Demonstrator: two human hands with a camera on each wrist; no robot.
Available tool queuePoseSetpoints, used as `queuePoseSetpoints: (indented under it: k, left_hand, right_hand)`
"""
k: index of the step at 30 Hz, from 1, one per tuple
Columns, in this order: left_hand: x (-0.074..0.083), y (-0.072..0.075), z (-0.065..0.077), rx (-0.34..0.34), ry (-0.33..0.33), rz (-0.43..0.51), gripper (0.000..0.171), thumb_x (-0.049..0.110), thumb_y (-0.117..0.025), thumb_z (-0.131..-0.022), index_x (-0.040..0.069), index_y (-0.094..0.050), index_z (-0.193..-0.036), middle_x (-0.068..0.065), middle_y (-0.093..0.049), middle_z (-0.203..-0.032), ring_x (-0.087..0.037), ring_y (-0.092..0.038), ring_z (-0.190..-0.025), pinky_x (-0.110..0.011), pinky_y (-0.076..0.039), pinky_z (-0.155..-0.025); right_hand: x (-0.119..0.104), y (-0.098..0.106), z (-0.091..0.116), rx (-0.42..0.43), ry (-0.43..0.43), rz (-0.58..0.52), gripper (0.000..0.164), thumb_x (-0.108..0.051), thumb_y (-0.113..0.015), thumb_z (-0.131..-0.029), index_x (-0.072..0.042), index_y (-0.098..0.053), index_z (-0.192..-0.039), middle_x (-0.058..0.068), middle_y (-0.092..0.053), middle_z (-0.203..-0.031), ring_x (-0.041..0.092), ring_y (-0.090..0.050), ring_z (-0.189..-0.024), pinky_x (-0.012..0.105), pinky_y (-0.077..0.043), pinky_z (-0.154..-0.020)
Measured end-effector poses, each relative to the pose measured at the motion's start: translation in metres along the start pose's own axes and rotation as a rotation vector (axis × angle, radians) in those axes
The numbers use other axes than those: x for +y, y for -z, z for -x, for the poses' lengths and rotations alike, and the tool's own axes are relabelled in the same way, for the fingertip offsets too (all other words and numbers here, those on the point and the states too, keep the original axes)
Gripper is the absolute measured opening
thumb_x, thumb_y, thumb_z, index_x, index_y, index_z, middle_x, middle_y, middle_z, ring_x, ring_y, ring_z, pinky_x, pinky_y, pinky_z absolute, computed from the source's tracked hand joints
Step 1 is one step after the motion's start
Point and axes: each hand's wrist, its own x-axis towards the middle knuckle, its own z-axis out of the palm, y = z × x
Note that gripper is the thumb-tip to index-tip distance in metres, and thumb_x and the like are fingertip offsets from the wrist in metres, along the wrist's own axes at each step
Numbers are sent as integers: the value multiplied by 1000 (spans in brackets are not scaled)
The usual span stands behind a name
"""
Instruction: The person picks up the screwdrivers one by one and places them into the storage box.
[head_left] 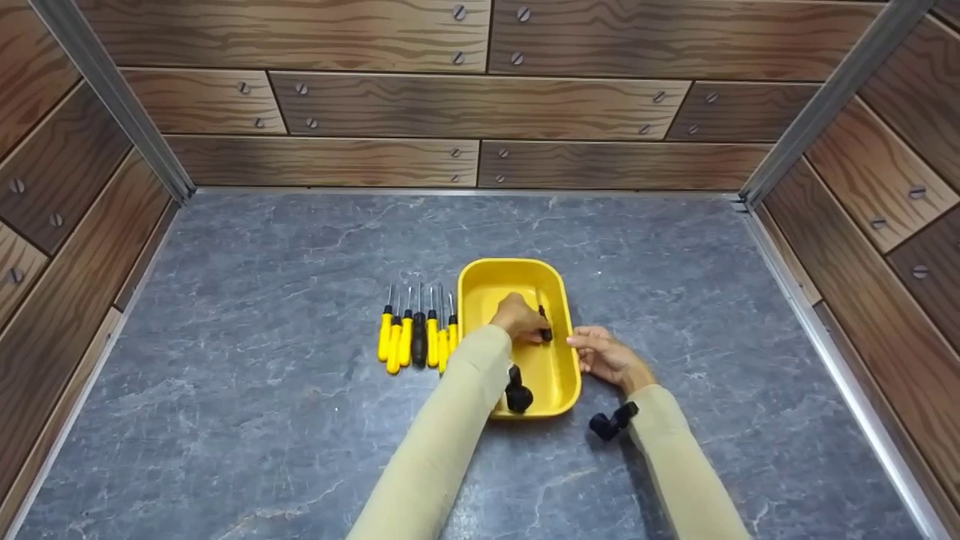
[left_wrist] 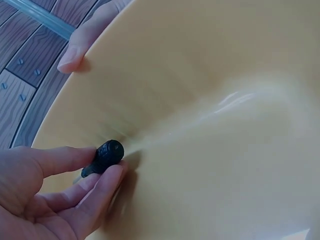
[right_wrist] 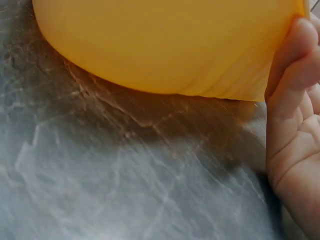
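Two bare hands work at one yellow tray on a grey marbled table (head_left: pixel 262 435). The left forearm reaches in from the lower left, so that the left hand (head_left: pixel 516 316) is inside the tray (head_left: pixel 545 386), bent at the wrist over its middle. Its fingertips are clamped on the black handle of a screwdriver (head_left: pixel 546 332), one digit on one side and the others opposite, in the left wrist view. The screwdriver is inside the tray near the right wall, its shaft towards the far end and its handle towards the person. The right hand (head_left: pixel 609 355) comes from the lower right and pinches the tray's right rim, a fingertip over the inner side. Left of the tray lies a row of screwdrivers (head_left: pixel 418 337), mostly yellow-handled.
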Motion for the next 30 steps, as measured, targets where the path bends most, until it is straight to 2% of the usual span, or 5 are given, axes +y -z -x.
queuePoseSetpoints:
  k: [9,16,23,25,30]
  left_hand:
    - [2,-2,2,13,10,-60,21,2,-76,-78,2,-55,-73,-7,-57,-54,-20,-67,-53,-30,-64,-69]
    - [1,-3,5,50,-13,-63,17,-4,-73,-76,2,-57,-72,-20,-75,-85,-27,-75,-79,-30,-64,-70]
    - [2,0,6,52,-5,-58,21,-4,-69,-78,5,-53,-68,-20,-75,-87,-28,-74,-84,-29,-63,-72]
    - [3,2,8,49,-7,-54,21,-5,-68,-78,4,-53,-68,-21,-75,-89,-28,-75,-83,-30,-64,-73]
    - [5,7,10,41,-16,-39,15,-5,-67,-80,1,-54,-75,-12,-64,-68,-22,-69,-60,-33,-64,-75]
  right_hand:
    - [3,3,0,-21,-8,4,27,-4,-44,-98,-13,-63,-81,-8,-68,-64,1,-57,-49,8,-41,-43]
    - [3,2,1,0,-7,-1,26,-5,-44,-99,-13,-62,-81,-9,-67,-64,0,-56,-51,8,-41,-45]
    - [3,1,1,-4,-8,-13,22,-8,-48,-98,-13,-61,-81,-8,-67,-64,1,-56,-50,8,-41,-45]
    - [2,1,1,-3,-8,-15,22,-9,-49,-98,-13,-61,-81,-8,-68,-64,1,-56,-50,8,-41,-45]
    - [3,1,1,16,-19,-21,24,-8,-48,-99,-13,-62,-81,-7,-68,-65,1,-56,-50,8,-41,-45]
